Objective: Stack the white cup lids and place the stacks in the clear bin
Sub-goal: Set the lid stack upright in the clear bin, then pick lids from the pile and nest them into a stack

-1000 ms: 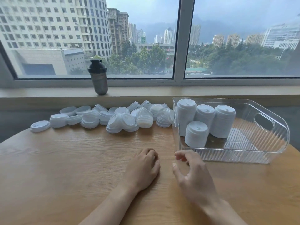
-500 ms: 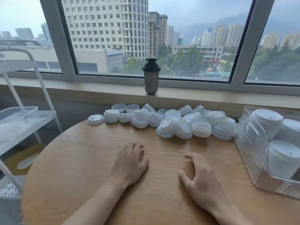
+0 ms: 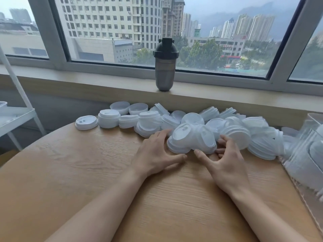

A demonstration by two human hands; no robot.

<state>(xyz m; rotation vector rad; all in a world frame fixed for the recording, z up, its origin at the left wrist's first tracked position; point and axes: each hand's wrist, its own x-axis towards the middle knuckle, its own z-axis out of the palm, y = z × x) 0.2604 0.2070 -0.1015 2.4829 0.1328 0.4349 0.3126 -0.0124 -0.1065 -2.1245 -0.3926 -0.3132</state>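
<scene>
Risk is spill: your left hand (image 3: 157,154) and right hand (image 3: 225,161), fingers spread, only bracket the tilted lid clump (image 3: 191,139); uneven squeezing can scatter it

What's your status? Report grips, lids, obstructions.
Left grip open, right grip open, both flanking a toppled lid stack. Clear bin at right. Nothing blocking.

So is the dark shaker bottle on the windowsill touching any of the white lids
Apart. In the head view the shaker bottle stands on the windowsill, with a bare strip of sill and its front edge showing between it and the white lids on the table below.
</scene>
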